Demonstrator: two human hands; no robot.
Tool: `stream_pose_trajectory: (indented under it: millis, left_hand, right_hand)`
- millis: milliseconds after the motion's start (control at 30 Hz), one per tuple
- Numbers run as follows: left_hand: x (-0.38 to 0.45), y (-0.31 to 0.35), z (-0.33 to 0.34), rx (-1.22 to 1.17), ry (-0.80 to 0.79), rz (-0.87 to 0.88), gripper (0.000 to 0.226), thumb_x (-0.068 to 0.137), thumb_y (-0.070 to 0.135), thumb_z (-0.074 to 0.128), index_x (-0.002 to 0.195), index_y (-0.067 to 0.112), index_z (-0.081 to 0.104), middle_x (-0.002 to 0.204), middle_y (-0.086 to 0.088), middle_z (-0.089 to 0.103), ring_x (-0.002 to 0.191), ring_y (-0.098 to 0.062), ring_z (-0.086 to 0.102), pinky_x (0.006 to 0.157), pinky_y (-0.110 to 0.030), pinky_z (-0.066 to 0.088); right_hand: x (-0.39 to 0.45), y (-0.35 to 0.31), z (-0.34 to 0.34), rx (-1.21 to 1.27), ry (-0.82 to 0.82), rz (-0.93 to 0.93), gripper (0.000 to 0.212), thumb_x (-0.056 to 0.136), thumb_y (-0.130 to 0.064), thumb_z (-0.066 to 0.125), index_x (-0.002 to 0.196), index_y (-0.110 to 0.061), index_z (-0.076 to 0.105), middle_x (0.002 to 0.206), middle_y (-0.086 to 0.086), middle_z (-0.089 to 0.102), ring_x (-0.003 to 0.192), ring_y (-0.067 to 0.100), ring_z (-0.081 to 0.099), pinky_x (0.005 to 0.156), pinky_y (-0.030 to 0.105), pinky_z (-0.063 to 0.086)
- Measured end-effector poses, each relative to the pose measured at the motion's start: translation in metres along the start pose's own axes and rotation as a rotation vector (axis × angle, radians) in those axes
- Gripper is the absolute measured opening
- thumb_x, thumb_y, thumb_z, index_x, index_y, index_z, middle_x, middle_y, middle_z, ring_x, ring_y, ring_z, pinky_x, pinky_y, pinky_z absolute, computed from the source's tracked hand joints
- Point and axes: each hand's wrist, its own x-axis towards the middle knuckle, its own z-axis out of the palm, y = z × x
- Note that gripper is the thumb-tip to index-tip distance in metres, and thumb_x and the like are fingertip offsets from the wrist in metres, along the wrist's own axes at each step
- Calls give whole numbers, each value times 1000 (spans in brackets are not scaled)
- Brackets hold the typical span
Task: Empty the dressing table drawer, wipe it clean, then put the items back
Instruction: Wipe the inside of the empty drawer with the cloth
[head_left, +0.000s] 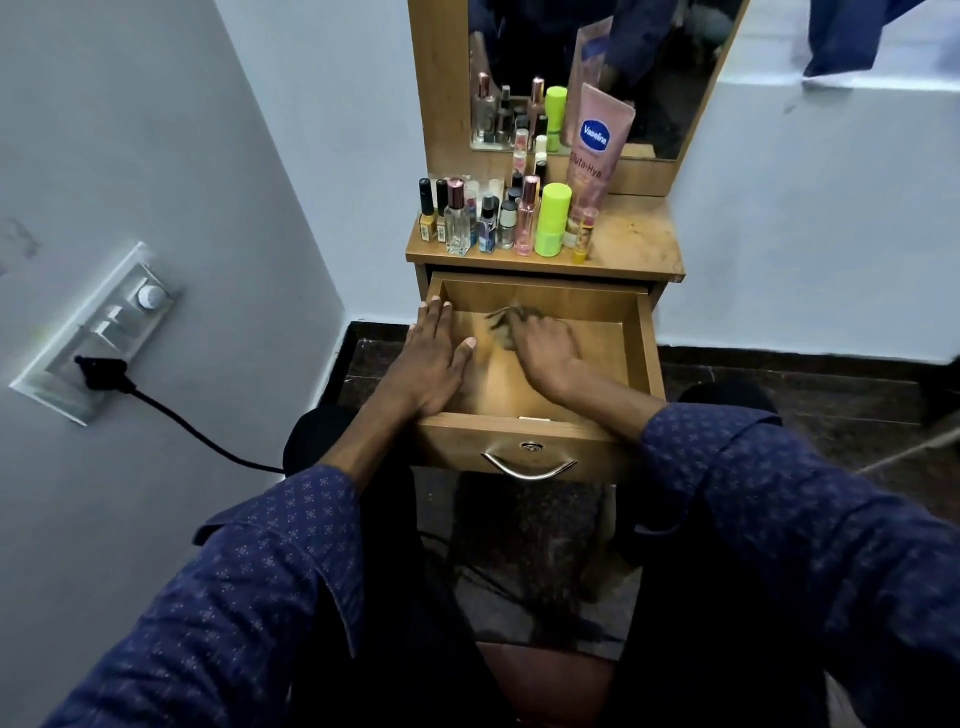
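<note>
The wooden drawer (641, 338) of the dressing table stands pulled out, and its bare floor shows. My left hand (434, 358) lies flat with straight fingers on the drawer's left wall. My right hand (543, 345) is inside the drawer and presses down on a dark, blurred cloth (506, 319) that sticks out beyond its fingers. On the table top (634, 239) stand several bottles, among them a lime green bottle (553, 218), a clear glass perfume bottle (457, 218) and a pink Vaseline tube (595, 145).
A mirror (665, 78) rises behind the bottles. On the wall at the left, a switchboard (98, 332) holds a black plug (101, 373) whose cable runs down toward my knees. The drawer front carries a metal handle (530, 467). Dark floor lies below.
</note>
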Motion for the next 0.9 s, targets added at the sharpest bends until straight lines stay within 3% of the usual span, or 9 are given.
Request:
stream_pose_trajectory:
  millis: [100,267,367,533,733,833,900]
  left_hand:
    - [1,-2,1,-1,0,7,75,112,51,24,168,7,-1,175,-9,-14,162,-22,-15,128,-37,-6]
    - [-1,0,-1,10,-4,8,75,113,50,25,167,6,-3,175,-9,-14,162,-22,-15,127,-34,-6]
    - [-2,1,-3,5,-6,7,75,113,49,26,167,5,-2,175,-10,-13,162,-23,-14,128,-35,-5]
    - [-1,0,-1,-2,-9,7,75,113,49,26,167,5,-3,175,-11,-12,162,-24,-15,129,-38,-5]
    - [2,-3,2,0,-9,19,76,112,51,26,167,6,-2,175,-12,-12,162,-25,-15,128,-38,-6]
    - [3,-3,1,0,-7,22,76,112,51,25,167,5,-3,175,-13,-13,162,-25,-15,130,-40,-5]
    - [3,-2,2,7,-8,22,77,112,51,25,167,4,-3,175,-14,-12,162,-26,-15,130,-41,-5]
  right_hand:
    - [-8,36,1,13,-72,183,23,103,-5,53,125,-5,60,105,11,73,74,23,65,57,35,47]
    - [-9,67,-14,78,-161,284,14,102,-9,58,109,-4,69,109,13,73,97,28,72,72,35,52]
    - [-7,68,-25,99,-249,263,14,96,-12,68,108,-6,69,111,12,72,99,27,70,73,33,51]
    - [-27,58,-18,88,-301,227,11,98,-14,65,106,-8,70,105,9,69,87,22,64,74,32,51]
    - [-57,74,-13,148,-307,247,38,97,-17,67,129,2,57,125,19,64,115,35,63,88,40,50]
    - [-64,68,-14,184,-308,259,38,96,-21,71,126,-1,59,121,15,65,111,33,64,79,35,44]
    - [-63,63,-17,222,-322,270,28,97,-22,70,118,-4,63,118,13,65,104,30,63,77,33,43]
